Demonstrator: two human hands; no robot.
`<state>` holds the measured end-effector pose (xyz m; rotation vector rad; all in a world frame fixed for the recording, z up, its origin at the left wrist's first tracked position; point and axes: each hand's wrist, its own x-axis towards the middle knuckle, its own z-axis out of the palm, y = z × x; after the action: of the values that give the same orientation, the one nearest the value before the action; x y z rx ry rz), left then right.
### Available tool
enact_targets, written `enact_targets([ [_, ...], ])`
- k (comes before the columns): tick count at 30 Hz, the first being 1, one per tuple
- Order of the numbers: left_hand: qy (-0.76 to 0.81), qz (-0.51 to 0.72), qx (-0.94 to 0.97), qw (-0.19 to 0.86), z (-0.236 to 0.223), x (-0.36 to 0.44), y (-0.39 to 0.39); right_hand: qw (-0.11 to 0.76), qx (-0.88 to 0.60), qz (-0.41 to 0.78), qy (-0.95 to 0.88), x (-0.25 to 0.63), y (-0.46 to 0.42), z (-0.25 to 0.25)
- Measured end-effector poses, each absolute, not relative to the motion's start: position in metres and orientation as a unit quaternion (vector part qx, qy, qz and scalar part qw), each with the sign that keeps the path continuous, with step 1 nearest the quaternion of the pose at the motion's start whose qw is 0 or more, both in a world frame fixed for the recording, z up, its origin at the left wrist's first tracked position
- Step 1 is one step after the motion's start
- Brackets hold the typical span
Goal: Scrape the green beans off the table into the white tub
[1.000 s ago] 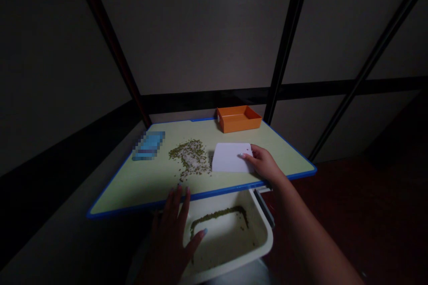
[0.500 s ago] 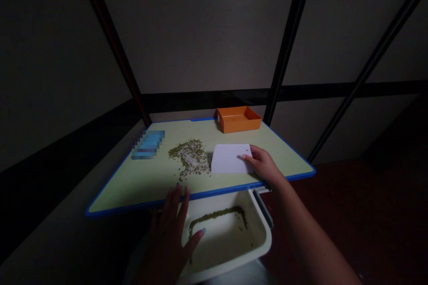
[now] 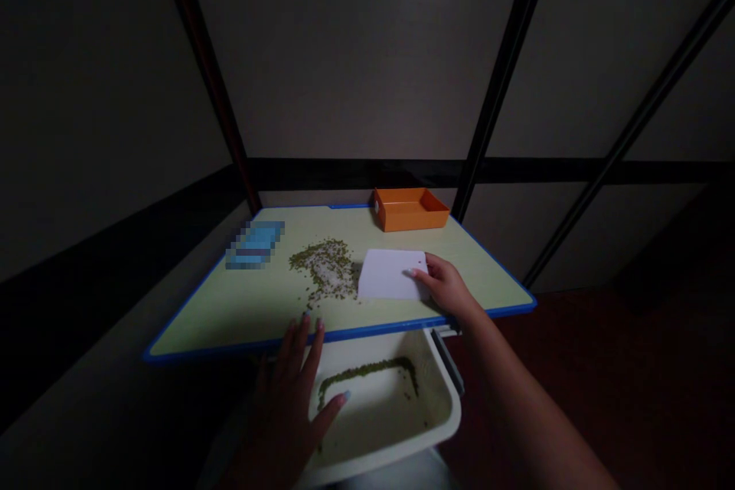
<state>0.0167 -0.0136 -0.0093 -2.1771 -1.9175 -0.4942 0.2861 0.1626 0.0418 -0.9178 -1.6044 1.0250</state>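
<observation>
My right hand [image 3: 445, 283] grips the right end of a white flat scraper [image 3: 390, 276], thumb on top, tilted over the pale tabletop [image 3: 246, 306]. Just left of the scraper lies a spread pile of small green beans [image 3: 325, 256] mixed with white grains [image 3: 327, 276]. My left hand [image 3: 290, 390] is open, fingers spread, at the near table edge over the left side of a white plastic bin [image 3: 448, 417]. More green beans [image 3: 367, 369] line the inside corners of that bin, which sits below the table edge.
An orange open tray [image 3: 413, 220] stands at the table's back right. A blurred blue object [image 3: 256, 245] lies at the back left. The table has a blue rim [image 3: 367, 333]. Behind it rises a panelled wall [image 3: 356, 53].
The scraper and my right hand have shifted very slightly left, toward the pile. The camera view has tilted a little; my left hand stays about where it was.
</observation>
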Motion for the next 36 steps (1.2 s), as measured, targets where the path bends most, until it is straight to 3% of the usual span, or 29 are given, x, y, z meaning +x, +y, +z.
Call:
enact_targets([
  [36,-0.651,-0.172,-0.733,0.096,-0.0074,0.0186,-0.0139,0.471,-0.375,0.468,-0.647,0.2918,0.1582,0.0420],
])
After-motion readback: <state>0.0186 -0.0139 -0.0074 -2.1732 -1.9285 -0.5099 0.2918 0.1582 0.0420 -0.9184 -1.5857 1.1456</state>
